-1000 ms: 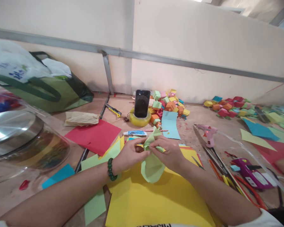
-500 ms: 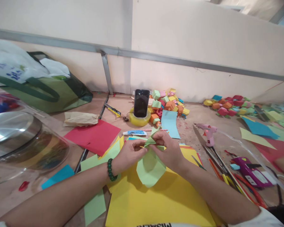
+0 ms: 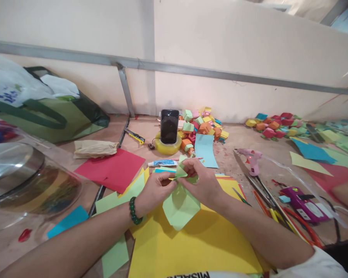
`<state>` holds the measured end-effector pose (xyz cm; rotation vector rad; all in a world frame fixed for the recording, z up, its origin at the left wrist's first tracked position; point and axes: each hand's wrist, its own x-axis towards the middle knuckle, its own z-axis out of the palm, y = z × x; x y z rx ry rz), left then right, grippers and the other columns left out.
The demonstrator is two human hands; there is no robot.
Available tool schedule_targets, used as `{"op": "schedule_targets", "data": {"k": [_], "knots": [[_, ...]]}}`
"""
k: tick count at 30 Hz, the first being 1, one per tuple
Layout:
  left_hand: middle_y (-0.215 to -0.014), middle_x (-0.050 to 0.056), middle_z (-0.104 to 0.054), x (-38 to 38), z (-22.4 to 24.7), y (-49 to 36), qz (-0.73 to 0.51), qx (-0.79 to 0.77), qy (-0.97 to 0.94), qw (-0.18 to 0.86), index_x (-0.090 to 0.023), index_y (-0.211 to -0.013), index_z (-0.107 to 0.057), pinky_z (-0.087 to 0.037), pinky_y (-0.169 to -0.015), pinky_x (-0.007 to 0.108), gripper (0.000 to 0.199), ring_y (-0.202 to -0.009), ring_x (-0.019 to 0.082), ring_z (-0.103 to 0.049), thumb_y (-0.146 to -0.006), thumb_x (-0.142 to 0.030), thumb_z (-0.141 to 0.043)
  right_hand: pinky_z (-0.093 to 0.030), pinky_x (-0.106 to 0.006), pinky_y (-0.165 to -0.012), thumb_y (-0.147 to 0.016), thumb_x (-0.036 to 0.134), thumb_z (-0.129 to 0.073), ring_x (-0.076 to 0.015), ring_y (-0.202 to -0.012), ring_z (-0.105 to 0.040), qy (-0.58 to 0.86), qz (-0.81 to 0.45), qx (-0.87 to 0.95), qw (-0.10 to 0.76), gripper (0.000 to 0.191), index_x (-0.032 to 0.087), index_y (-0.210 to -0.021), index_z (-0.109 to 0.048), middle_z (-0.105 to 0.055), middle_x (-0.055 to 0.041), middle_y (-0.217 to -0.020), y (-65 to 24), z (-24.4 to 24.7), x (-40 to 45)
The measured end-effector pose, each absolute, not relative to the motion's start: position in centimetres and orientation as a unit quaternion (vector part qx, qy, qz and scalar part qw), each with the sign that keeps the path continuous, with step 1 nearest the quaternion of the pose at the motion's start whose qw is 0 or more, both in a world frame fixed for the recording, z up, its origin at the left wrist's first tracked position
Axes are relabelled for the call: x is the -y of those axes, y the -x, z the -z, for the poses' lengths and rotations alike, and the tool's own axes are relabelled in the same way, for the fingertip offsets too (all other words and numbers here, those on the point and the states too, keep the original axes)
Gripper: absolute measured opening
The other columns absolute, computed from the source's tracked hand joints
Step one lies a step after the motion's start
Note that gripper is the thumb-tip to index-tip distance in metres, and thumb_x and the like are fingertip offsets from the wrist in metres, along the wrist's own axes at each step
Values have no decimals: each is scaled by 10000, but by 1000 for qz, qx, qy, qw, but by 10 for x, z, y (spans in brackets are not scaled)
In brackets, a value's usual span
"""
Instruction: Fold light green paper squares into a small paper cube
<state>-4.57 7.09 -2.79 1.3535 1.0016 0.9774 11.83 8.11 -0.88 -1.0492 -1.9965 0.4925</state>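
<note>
A sheet of light green paper [image 3: 182, 208] is pinched between both hands, its upper end folded to a point and its lower part hanging flared. My left hand [image 3: 156, 191], with a green bead bracelet [image 3: 135, 211] at the wrist, grips the folded part from the left. From the right, my right hand [image 3: 204, 181] holds the same fold between thumb and fingers. Below the hands lies a large yellow sheet [image 3: 197, 251] with other coloured papers under its far edge.
A phone [image 3: 169, 126] stands on a yellow tape roll [image 3: 168, 146] beside piled small folded paper boxes [image 3: 204, 125]. To the right are a pink glue gun [image 3: 251, 159] and a purple power strip [image 3: 304, 204]. A lidded jar [image 3: 31, 181] and a green bag [image 3: 55, 116] stand left.
The view has shifted slightly, so most things sit a little further left. Both hands keep their pinch on the green paper, whose folded tip has turned slightly.
</note>
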Motion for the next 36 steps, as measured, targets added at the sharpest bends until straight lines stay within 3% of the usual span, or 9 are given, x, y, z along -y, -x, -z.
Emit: {"op": "schedule_targets", "data": {"k": [7, 16, 29, 36], "knots": [[-790, 68, -728, -71, 35, 45, -431, -426, -602, 520, -127, -890, -742, -477, -577, 233, 270, -676, 176, -613, -729, -309, -625, -542, -231, -573, -733, 173, -674, -120, -606, -607, 429, -193, 789, 396, 270, 227, -923, -490, -589, 28, -712, -119, 11, -80], [-862, 59, -727, -71, 37, 43, -431, -391, -560, 590, -133, -918, -722, -482, -636, 213, 243, -720, 163, -636, -709, -250, -677, -528, -219, -587, -783, 139, -598, -130, -627, -664, 409, -139, 801, 414, 224, 230, -961, -496, -662, 26, -714, -119, 12, -77], [-740, 45, -696, -71, 34, 43, -433, -413, -553, 579, -132, -772, -686, -462, -581, 216, 224, -628, 137, -590, -682, -333, -720, -520, -222, -596, -847, 123, -530, -139, -673, -686, 372, -11, 829, 418, 278, 216, -1105, -486, -692, 4, -747, -119, 12, -75], [-615, 11, -620, -71, 33, 44, -452, -418, -605, 504, -148, -631, -605, -475, -564, 219, 180, -604, 134, -577, -702, -301, -668, -540, -233, -616, -882, 119, -515, -148, -681, -683, 322, 79, 844, 422, 296, 206, -1165, -489, -707, -19, -765, -118, 10, -76]]}}
